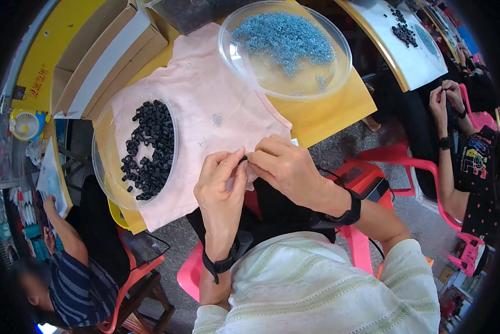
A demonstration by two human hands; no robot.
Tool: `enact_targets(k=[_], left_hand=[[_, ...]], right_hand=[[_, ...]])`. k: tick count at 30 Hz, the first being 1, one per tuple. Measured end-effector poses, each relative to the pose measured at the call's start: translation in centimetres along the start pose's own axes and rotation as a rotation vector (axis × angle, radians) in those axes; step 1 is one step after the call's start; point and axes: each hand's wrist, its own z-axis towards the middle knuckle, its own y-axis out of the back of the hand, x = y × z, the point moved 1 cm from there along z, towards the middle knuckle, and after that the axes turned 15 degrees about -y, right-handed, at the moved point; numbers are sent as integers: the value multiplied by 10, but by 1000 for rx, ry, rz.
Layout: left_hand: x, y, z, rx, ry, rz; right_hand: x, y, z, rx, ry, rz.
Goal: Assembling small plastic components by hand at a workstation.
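Both hands meet over the near edge of a pink cloth [205, 83]. My left hand [221, 181] pinches a small black plastic part [242, 159] between thumb and forefinger. From the other side, the fingertips of my right hand [286, 167] are closed at the same spot; what they grip is mostly hidden. A round clear tub of small black parts [149, 145] stands on the cloth to the left. Farther off sits a larger clear round tub [227, 55] with a heap of tiny bluish metallic pieces [283, 39]. A few such pieces [217, 119] lie on the cloth.
A cardboard box [108, 61] stands at the far left of the yellow tabletop [322, 119]. Co-workers sit at both sides; the one at right has hands [447, 97] raised together. Another table [383, 44] with black parts is at the far right. Pink and red chairs stand around.
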Motion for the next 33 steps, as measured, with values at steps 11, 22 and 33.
enact_targets(k=[11, 22, 33], left_hand=[[10, -8, -7, -19, -3, -13], [20, -17, -11, -98, -90, -12], [28, -19, -14, -78, -221, 146]], right_hand=[[16, 9, 33, 18, -351, 244], [1, -21, 45, -173, 46, -234], [5, -24, 49, -100, -51, -171]])
